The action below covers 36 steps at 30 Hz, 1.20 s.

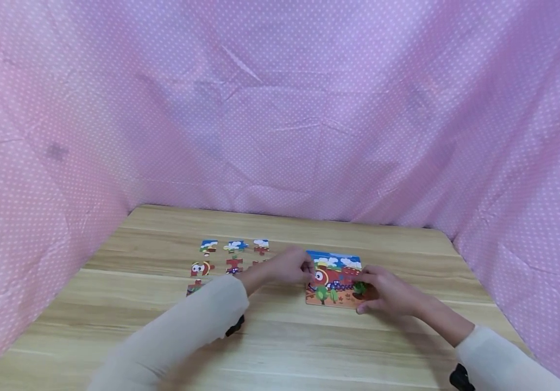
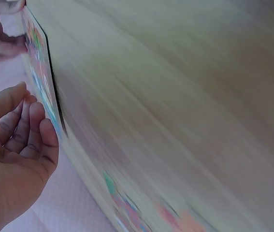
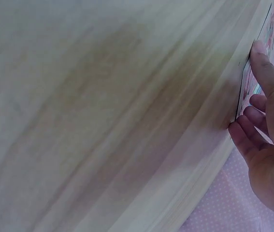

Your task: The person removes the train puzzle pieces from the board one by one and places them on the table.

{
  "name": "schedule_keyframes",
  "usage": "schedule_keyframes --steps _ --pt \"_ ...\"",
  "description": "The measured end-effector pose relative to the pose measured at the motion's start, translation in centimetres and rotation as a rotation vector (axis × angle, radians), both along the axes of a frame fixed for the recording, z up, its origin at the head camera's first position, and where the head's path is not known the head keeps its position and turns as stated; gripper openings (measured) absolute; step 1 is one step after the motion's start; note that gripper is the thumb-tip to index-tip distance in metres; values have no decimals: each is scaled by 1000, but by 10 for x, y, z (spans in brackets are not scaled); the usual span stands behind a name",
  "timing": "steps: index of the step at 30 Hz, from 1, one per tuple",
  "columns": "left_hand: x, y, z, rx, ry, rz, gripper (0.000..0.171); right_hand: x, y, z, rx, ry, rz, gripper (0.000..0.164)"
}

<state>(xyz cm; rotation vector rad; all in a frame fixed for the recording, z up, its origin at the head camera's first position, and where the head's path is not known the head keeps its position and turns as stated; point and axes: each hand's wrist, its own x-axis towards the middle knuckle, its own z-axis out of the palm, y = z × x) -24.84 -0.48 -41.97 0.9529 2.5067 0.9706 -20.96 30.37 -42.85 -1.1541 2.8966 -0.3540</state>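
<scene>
A square picture board (image 1: 334, 298) showing a red cartoon train lies flat on the wooden table. At its left edge is my left hand (image 1: 290, 266), fingers curled and the thumb tip meeting the index fingertip. The left wrist view shows the same hand (image 2: 18, 145) beside the board (image 2: 42, 72); I cannot tell whether a small thing sits in that pinch. My right hand (image 1: 389, 290) holds the board's right side, thumb at the near corner, index finger over the picture. Seen from the right wrist, this hand (image 3: 272, 121) spans that edge.
Left of the board, several loose puzzle pieces lie spaced in rows, among them a sky piece (image 1: 236, 246) and a piece with cartoon eyes (image 1: 200, 269). My left forearm overlaps some of them. Pink dotted cloth (image 1: 280, 136) hangs behind and beside the table (image 1: 280, 342).
</scene>
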Motion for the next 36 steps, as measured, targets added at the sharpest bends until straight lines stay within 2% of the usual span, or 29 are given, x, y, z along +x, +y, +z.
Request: schedule_keyframes --steps 7,11,15,23,30,36 --pt "1 44 -8 -29 32 -57 5 -4 5 -3 -40 -28 -17 81" --pt "1 63 -12 -72 66 -89 20 -5 6 -4 -48 -21 -13 82" --pt "3 75 -13 -108 75 -83 27 -5 6 -6 -53 -5 -4 81" --pt "6 83 -12 -101 38 -27 28 -7 5 -7 -61 4 -4 79" --pt "9 85 -11 -66 -49 -14 25 -4 4 -8 -70 -5 -10 79" --pt "8 89 -13 -63 -66 25 25 -3 4 -7 -96 9 2 76"
